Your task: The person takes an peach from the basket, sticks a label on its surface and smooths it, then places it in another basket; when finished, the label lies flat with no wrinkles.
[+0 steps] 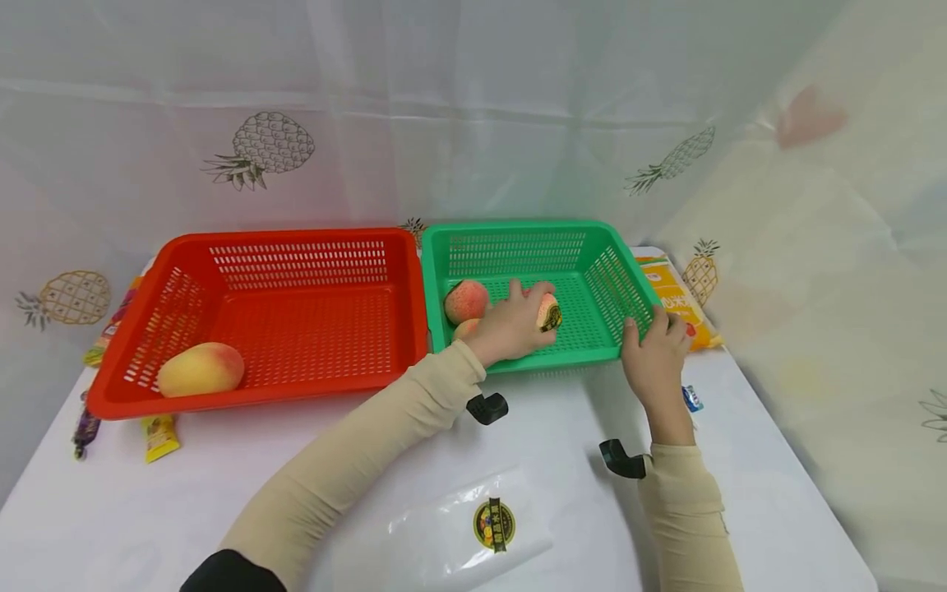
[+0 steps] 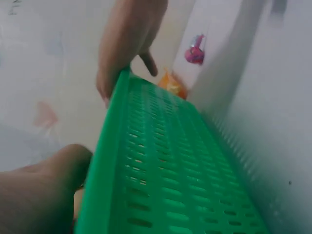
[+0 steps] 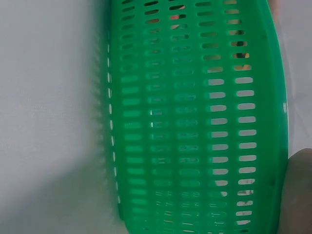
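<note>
My left hand [image 1: 515, 323] reaches over the front side of a green plastic basket [image 1: 574, 355] and grips a peach [image 1: 549, 312] with a dark and gold sticker. Two more peaches sit at the basket's left end: one reddish peach [image 1: 466, 302] in full view, and another [image 1: 467, 329] partly hidden by the hand. At the front right corner, my right hand [image 1: 655, 355] holds the basket's rim. The left wrist view shows the right hand [image 2: 127, 44] over that rim, with the basket's slotted wall [image 2: 170, 161] in front. The slotted wall [image 3: 190, 122] fills most of the right wrist view.
A red basket [image 1: 318, 382] stands left of the green one, with a yellow-red mango [image 1: 201, 370] inside. Snack packets lie around: an orange bag [image 1: 681, 300], a yellow packet [image 1: 159, 437], a purple wrapper [image 1: 86, 429]. A clear plastic bag [image 1: 436, 534] lies in front.
</note>
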`<state>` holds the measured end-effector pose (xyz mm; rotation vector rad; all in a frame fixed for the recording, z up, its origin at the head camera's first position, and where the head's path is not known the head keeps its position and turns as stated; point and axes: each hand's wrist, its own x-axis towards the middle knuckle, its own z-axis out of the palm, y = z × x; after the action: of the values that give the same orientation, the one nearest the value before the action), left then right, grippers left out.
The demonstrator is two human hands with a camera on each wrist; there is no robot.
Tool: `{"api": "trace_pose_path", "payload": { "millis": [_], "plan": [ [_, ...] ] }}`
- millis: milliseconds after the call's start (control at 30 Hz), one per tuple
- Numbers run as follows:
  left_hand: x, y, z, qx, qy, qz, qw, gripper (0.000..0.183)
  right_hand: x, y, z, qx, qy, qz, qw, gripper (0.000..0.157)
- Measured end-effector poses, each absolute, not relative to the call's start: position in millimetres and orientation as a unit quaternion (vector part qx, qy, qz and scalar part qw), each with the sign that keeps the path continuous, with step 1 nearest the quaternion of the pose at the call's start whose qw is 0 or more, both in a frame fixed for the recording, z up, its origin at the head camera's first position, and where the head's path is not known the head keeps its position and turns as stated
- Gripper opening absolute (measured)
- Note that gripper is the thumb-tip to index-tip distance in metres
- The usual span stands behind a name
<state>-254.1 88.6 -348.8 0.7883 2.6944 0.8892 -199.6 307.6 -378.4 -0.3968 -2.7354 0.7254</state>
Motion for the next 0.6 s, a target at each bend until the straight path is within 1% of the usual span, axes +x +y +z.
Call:
{"api": "trace_pose_path", "payload": {
  "millis": [67,133,200,333,400,600],
  "plan": [
    [-253,93,-350,0.289,0.921,0.251,0.070,0.063,-200,307,-379,-0.138,-0.947,0.251,0.145,0.061],
    [-254,95,-351,0.305,0.925,0.219,0.056,0.063,-199,305,-379,-0.140,-0.947,0.249,0.148,0.060],
    [-256,97,-353,0.314,0.926,0.201,0.060,0.062,-199,304,-379,-0.141,-0.947,0.248,0.148,0.060],
    [-260,98,-356,0.325,0.921,0.191,0.094,0.058,-197,303,-379,-0.143,-0.946,0.249,0.148,0.059],
    [-261,99,-358,0.328,0.922,0.179,0.101,0.057,-197,304,-378,-0.143,-0.946,0.250,0.149,0.059],
    [-263,98,-364,0.327,0.928,0.150,0.092,0.059,-199,305,-379,-0.144,-0.945,0.252,0.150,0.059]
  ]
}}
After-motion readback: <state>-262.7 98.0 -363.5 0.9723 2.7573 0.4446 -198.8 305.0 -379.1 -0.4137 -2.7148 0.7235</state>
